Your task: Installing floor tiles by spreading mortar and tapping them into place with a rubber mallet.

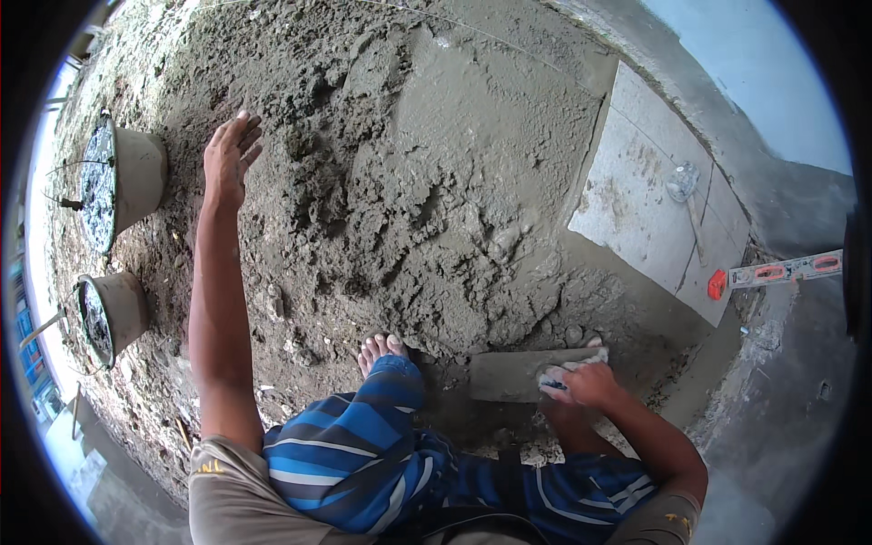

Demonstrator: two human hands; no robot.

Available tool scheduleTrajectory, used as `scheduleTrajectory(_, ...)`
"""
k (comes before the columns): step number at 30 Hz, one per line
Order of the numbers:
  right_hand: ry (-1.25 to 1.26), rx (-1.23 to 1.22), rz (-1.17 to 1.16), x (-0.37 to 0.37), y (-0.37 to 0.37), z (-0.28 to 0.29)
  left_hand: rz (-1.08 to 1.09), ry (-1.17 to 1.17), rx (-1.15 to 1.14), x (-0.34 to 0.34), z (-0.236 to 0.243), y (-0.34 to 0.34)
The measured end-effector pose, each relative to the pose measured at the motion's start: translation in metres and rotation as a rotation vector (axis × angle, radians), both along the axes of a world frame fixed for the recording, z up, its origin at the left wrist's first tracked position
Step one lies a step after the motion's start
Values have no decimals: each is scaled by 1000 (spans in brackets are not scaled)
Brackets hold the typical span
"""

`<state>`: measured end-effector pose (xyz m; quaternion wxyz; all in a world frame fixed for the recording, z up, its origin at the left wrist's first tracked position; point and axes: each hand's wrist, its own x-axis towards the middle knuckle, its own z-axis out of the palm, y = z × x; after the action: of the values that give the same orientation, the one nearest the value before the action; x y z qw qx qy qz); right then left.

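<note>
My right hand (586, 383) is closed round the handle of a flat rectangular plastering trowel (504, 375). The trowel's grey blade lies low over the wet mortar (481, 236), close to my right foot. Out to the left, my left hand (232, 156) is raised with its fingers stretched and holds nothing. Beneath it is rough, lumpy ground. Further up and to the right, the mortar is smoothed into a flatter patch (490, 100). Pale tiles (627, 204) lie along the mortar's right side, with some grey smears on them.
A mallet (683, 182) with a whitish head rests on the tiles. Beside it, a spirit level (788, 270) with a red end reaches toward the wall. Two buckets (141, 177) (124, 313) stand at the left. A thin string (481, 32) crosses the far side. My bare left foot (381, 349) is on the ground.
</note>
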<state>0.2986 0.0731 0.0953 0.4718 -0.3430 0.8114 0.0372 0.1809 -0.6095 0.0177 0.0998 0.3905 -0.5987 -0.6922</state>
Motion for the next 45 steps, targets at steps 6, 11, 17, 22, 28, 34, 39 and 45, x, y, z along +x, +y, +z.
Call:
scheduleTrajectory(6,68,-132,-58,-38,-83,-52,-63,42,-115,33,21,21)
scheduleTrajectory(11,162,-307,-268,-73,-140,-20,-38,30,-135,70,33,41)
scheduleTrajectory(17,462,-766,-311,-215,-268,23,-89,-33,-149,106,46,57)
scheduleTrajectory(22,112,-630,-208,-159,-298,21,-40,-12,-221,119,38,46)
scheduleTrajectory(28,-228,-359,-150,-99,-202,-4,11,-2,-92,128,-1,51)
scheduleTrajectory(34,-349,-164,-28,-50,-153,-18,-68,-21,-141,94,-12,54)
scheduleTrajectory(39,-195,-434,-371,-124,-197,-16,-133,85,-235,69,-10,66)
scheduleTrajectory(45,421,-610,-257,-269,-261,37,-132,125,-233,66,-4,69)
